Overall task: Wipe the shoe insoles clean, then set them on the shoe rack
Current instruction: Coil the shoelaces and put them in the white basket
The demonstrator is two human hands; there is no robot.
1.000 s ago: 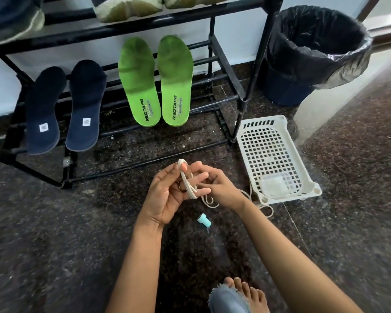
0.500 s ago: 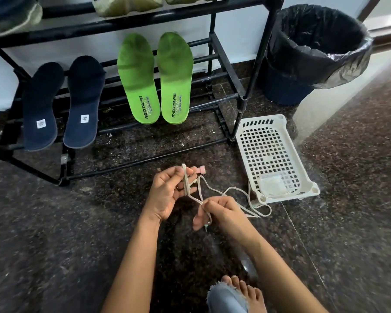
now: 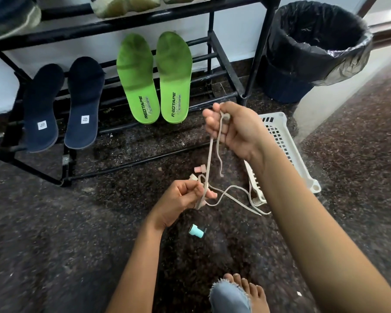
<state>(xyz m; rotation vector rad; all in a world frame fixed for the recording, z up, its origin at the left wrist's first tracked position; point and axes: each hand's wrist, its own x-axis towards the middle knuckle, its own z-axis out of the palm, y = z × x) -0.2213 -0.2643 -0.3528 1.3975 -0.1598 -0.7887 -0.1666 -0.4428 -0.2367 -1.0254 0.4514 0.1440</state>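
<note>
Two green insoles (image 3: 154, 77) and two dark blue insoles (image 3: 63, 105) lean side by side on the lowest tier of the black shoe rack (image 3: 221, 53). In front of the rack, my left hand (image 3: 183, 197) grips one end of a beige cord (image 3: 209, 159) low over the floor. My right hand (image 3: 233, 127) is raised higher and pinches the same cord near its top. Small pink caps (image 3: 200, 169) hang on the cord near my left hand. The rest of the cord trails loose to the right.
A white perforated plastic basket (image 3: 287, 154) lies on the dark speckled floor, partly behind my right arm. A black-lined bin (image 3: 316, 48) stands at the rack's right. A small teal cap (image 3: 196, 230) lies on the floor. My bare foot (image 3: 246, 292) is at the bottom. Shoes sit on the upper tier.
My right hand has risen from beside the left hand up toward the rack, drawing the cord taut between both hands. The left hand stays low.
</note>
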